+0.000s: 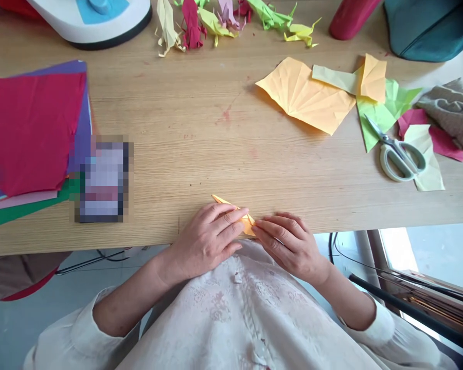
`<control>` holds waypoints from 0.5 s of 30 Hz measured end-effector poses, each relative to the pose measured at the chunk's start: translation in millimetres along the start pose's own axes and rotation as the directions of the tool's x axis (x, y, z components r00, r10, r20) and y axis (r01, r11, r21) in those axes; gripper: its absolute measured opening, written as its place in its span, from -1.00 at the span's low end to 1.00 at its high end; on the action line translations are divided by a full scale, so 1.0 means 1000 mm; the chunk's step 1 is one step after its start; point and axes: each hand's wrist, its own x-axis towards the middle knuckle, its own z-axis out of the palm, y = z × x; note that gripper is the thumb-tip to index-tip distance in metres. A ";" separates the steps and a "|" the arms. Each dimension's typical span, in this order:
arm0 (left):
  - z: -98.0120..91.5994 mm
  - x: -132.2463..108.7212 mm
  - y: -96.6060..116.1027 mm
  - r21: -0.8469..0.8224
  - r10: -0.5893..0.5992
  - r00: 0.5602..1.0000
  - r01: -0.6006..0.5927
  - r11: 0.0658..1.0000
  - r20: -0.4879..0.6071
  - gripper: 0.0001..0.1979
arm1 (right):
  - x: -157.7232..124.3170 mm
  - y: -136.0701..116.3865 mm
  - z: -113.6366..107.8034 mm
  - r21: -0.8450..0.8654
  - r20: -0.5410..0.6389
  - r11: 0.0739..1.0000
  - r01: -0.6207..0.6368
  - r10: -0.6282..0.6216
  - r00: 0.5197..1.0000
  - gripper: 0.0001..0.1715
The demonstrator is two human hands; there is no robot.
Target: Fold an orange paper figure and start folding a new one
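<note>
A small folded orange paper [248,224] lies at the near edge of the wooden table [200,139], mostly covered by my hands. My left hand [210,239] rests on it with fingers together, pressing it flat; one pointed tip sticks out behind the fingers. My right hand [289,244] meets it from the right, fingertips pinched on the paper's right end.
A stack of coloured paper sheets [31,133] lies at the left beside a blurred-out object. Scissors [399,154] sit among creased paper scraps at the right, near a large creased orange sheet [306,95]. Several folded paper figures [216,20] line the far edge.
</note>
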 end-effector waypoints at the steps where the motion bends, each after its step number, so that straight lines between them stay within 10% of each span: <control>1: 0.001 -0.002 0.002 0.006 -0.006 1.000 0.006 1.000 -0.006 -0.71 | -0.002 0.000 0.002 0.003 -0.024 1.000 0.005 -0.005 1.000 -0.50; 15: 0.001 0.006 -0.009 -0.081 -0.164 0.979 0.155 0.985 -0.122 -0.75 | 0.019 -0.007 -0.014 0.022 0.062 0.989 -0.149 0.147 0.987 -0.71</control>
